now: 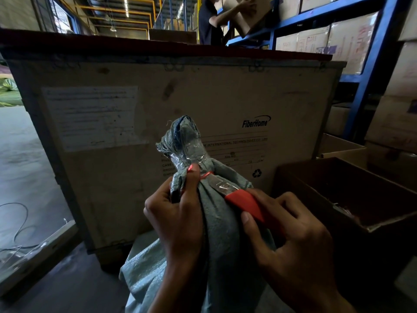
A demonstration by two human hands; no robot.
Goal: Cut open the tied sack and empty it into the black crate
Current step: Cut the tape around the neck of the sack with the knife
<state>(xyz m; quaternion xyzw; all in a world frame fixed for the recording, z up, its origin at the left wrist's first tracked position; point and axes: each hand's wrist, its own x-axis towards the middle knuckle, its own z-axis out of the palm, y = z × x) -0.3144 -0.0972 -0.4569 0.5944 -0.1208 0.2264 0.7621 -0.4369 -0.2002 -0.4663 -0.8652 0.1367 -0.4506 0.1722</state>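
A grey-green woven sack (223,224) stands upright in front of me, its neck bound with clear tape (184,155) and a red tie (206,175). My left hand (178,220) grips the neck just below the tie, thumb pressed up against it. My right hand (291,242) holds a red-handled utility knife (244,203); its blade lies flat against the sack with the tip at the red tie. To the right sits a dark open container (352,199); whether it is the black crate I cannot tell.
A large wooden shipping crate (158,98) stands right behind the sack. Blue shelving (365,75) with cardboard boxes rises at the right, where another person handles a box (250,14). Open cardboard boxes (338,145) sit at the right. Loose cables (20,224) lie on the floor at the left.
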